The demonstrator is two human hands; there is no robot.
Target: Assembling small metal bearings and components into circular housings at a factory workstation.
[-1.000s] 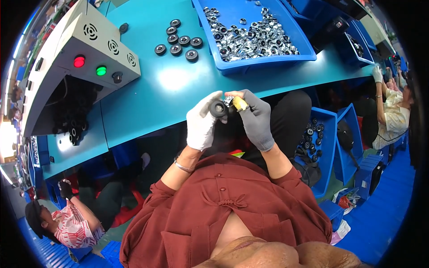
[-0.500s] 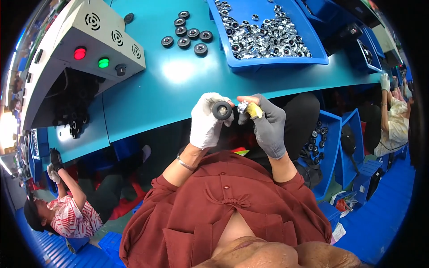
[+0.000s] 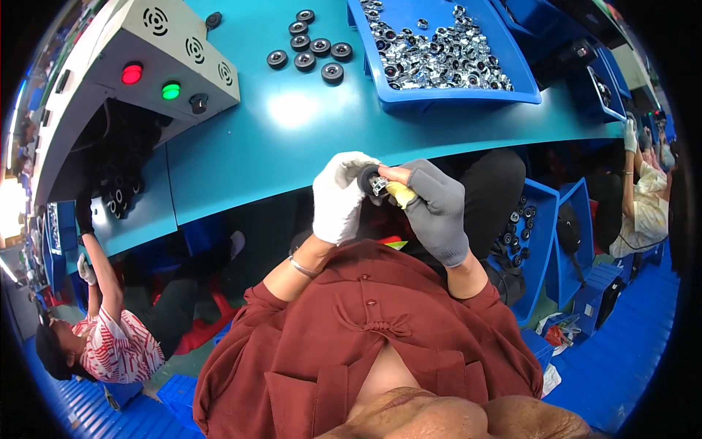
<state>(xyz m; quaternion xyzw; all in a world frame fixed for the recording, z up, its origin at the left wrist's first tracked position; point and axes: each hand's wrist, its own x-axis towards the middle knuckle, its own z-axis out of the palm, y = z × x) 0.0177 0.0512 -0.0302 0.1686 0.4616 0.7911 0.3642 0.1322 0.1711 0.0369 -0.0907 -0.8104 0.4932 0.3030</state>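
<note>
Since before, our left hand (image 3: 340,197) and right hand (image 3: 433,208) dropped lower, below the table (image 3: 292,139) edge, both gripping the wheel (image 3: 369,181); bare tabletop lies ahead.

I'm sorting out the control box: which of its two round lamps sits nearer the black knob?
The green lamp. It sits right beside the black knob on the grey control box; the red lamp lies farther left.
</note>
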